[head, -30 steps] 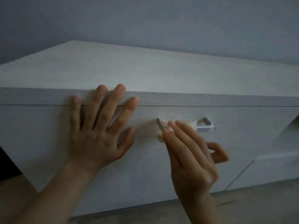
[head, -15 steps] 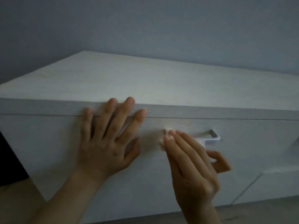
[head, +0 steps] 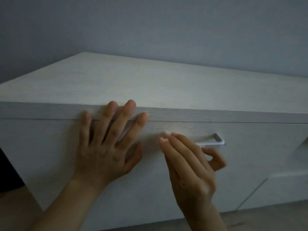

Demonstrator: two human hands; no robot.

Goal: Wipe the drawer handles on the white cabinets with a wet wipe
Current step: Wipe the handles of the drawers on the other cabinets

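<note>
Pressing flat against the drawer front [head: 50, 155] with the left hand [head: 103, 152], fingers straight and spread. Covering the left end of the handle [head: 211, 143] with the right hand [head: 191, 172], thumb crooked beneath the bar, right end bare. Cannot tell whether gripping: bar and wipe hidden behind the fingers.

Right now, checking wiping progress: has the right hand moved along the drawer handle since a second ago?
Yes. The right hand slid left along the drawer handle, away from its right end.
</note>
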